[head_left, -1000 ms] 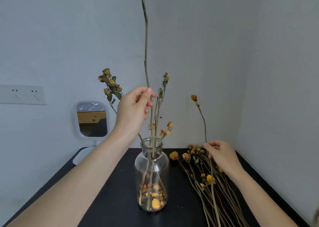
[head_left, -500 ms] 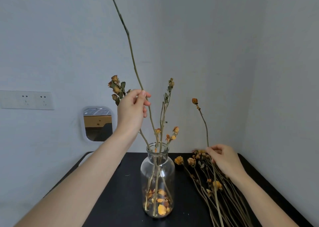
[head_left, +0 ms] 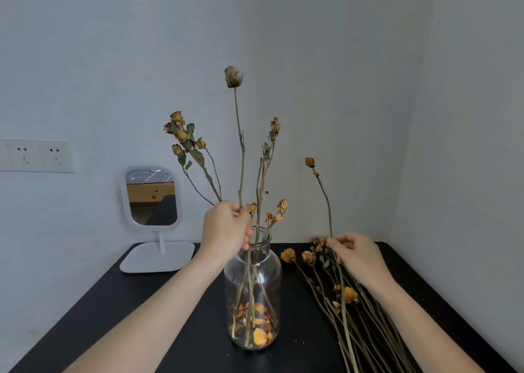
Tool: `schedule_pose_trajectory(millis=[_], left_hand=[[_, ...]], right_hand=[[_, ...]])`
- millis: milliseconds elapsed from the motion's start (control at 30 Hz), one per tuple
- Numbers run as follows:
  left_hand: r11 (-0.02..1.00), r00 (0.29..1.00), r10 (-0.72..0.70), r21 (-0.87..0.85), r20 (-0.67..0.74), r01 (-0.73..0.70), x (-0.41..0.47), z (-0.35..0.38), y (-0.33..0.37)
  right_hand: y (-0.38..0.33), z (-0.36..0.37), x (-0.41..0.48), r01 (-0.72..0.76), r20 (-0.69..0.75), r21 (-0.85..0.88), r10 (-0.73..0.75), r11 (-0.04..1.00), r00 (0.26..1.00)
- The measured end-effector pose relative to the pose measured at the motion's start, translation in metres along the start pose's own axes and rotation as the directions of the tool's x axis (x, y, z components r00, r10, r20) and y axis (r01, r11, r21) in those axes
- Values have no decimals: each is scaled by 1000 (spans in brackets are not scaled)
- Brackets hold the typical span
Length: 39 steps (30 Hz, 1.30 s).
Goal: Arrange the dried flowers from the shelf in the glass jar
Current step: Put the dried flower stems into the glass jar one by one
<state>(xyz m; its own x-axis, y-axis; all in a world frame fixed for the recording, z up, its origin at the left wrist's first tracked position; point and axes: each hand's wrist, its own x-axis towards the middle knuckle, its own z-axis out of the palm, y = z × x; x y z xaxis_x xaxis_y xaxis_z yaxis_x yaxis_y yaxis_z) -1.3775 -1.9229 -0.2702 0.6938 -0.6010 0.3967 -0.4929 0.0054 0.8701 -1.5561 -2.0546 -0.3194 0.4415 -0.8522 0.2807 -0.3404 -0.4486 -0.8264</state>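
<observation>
A clear glass jar (head_left: 253, 284) stands on the black shelf top (head_left: 175, 324), holding several dried stems and loose orange petals at its bottom. My left hand (head_left: 225, 229) pinches a tall dried flower stem (head_left: 241, 157) just above the jar's mouth; its pale bud is at the top and its lower end is inside the jar. My right hand (head_left: 358, 255) grips another dried stem (head_left: 326, 199) with a small orange bud, tilted up from a pile of dried flowers (head_left: 348, 301) lying to the right of the jar.
A small white standing mirror (head_left: 151, 199) sits at the back left of the shelf top. A wall socket plate (head_left: 37, 156) is on the left wall. Walls close in behind and on the right.
My left hand has slid down the tall stem to the jar's mouth, and the stem has sunk deeper, so its bud is in view. My right hand holds about where it was.
</observation>
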Motion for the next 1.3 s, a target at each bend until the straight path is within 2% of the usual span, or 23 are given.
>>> schedule_pose_trajectory(millis=[267, 533, 767, 900, 933, 1000, 1067, 1133, 1200, 1300], left_hand=[[999, 999, 1, 34, -50, 1, 1, 6, -10], [997, 998, -37, 64, -42, 40, 8, 8, -14], [997, 995, 63, 51, -73, -59, -10, 10, -17], [969, 963, 242, 79, -117, -234, -35, 0, -33], [965, 957, 254, 99, -142, -241, -40, -2, -40], [982, 973, 179, 85, -148, -168, -46, -5, -54], [1000, 999, 30, 10, -31, -30, -44, -5, -64], [996, 984, -66, -53, 167, 75, -36, -3, -69], [990, 944, -83, -80, 321, 114, -27, 2, -67], [989, 912, -68, -91, 405, 115, -19, 8, -63]], right_hand=[[-3, 2, 1, 2, -14, -19, -3, 1000, 1000], [-21, 0, 3, 40, -27, 91, -38, 995, 999], [-30, -4, 3, 62, -55, 152, -54, 986, 997], [-46, -13, 7, 96, -98, 280, -71, 955, 993], [-52, -16, 9, 109, -115, 322, -76, 941, 990], [-66, -21, 13, 152, -147, 400, -101, 904, 984], [-83, -26, 17, 202, -179, 449, -134, 871, 975], [-98, -28, 22, 245, -220, 488, -153, 838, 963], [-111, -27, 27, 283, -266, 505, -165, 815, 950], [-124, -24, 34, 350, -343, 493, -191, 797, 920]])
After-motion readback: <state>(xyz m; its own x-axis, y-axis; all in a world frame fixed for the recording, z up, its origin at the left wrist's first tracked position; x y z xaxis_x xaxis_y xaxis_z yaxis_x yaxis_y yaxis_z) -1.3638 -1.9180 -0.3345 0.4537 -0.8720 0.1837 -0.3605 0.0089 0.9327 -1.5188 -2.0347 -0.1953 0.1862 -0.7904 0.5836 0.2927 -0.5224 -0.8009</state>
